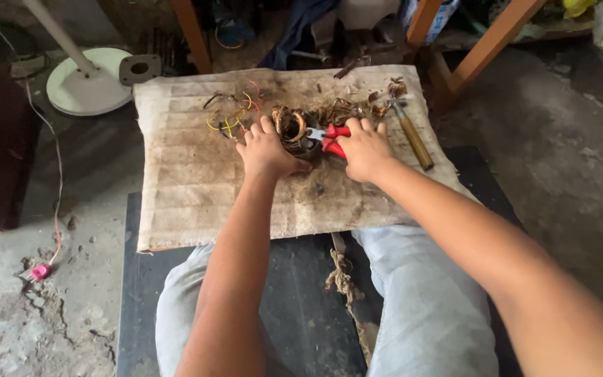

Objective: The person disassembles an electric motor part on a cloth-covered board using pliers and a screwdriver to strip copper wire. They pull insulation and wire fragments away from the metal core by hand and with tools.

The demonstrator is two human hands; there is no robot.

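Copper was what I was after, I judge: the step in hand looked like cutting and prising the windings out of the round, dark metal motor core with its brownish copper-wire coil (293,134), which sat on the worn, dirty beige board (197,188) laid across my knees. My left hand (265,152) was cupped over the near left side of that core, fingers (254,134) curled close around it, pinning it to the board. My right hand (364,150) was wrapped tight around the red handles of the small steel-nosed pliers (331,137), whose nose pointed left into the coil; whether the nose had bitten onto a strand I could not tell, for it was lost among the wire.

The next move, as I judged it, called for a firm hold on the core and a clean squeeze and pull with the pliers, without slipping toward my left fingers.

Loose yellow and red thin wires (232,115) lay just left of the core, scraps of brown winding (347,108) behind it, and a wooden-handled hammer (411,136) just right of my right hand.
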